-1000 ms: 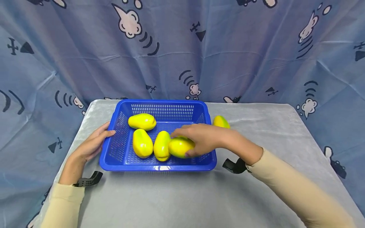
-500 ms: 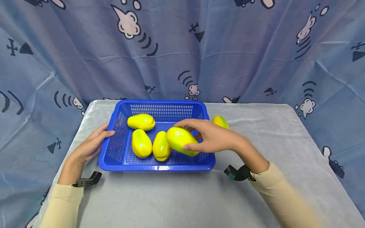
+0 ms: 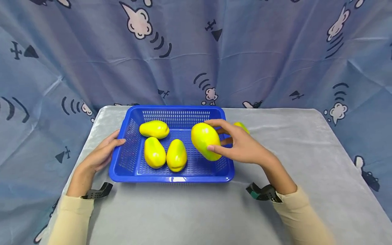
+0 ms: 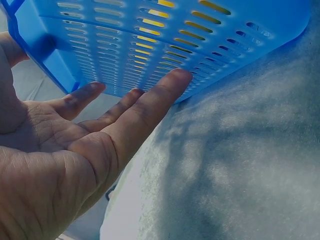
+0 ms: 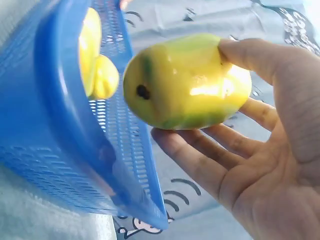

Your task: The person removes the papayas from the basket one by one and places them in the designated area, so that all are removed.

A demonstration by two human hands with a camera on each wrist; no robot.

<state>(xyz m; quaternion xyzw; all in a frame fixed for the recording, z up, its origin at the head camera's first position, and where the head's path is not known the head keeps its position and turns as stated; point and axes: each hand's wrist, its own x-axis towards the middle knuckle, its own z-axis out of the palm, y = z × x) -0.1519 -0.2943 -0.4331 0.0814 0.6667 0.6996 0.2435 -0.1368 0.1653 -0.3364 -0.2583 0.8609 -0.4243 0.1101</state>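
Observation:
My right hand (image 3: pixel 242 144) holds a glossy yellow-green papaya (image 3: pixel 206 141) above the right part of a blue plastic basket (image 3: pixel 196 179). In the right wrist view, the thumb lies on one side of this papaya (image 5: pixel 185 82) and the fingers on the other; a dark spot marks its end. Three similar papayas lie inside the basket: one at the back (image 3: pixel 154 129), one in front of it (image 3: pixel 154 153), one nearer the middle (image 3: pixel 176 155). My left hand (image 3: pixel 99 153) grips the basket's left rim, thumb over the edge and fingers along the outer slotted wall (image 4: pixel 135 45).
Another yellow-green fruit (image 3: pixel 242 127) sits on the table just outside the basket's right side, partly hidden by my right hand. A pale grey cloth covers the table (image 3: pixel 183 211). Behind it hangs a blue patterned curtain (image 3: pixel 183 51).
My right hand has lifted the papaya out from beside the middle one and moved it up and to the right, tilting it. The left hand stays at the rim.

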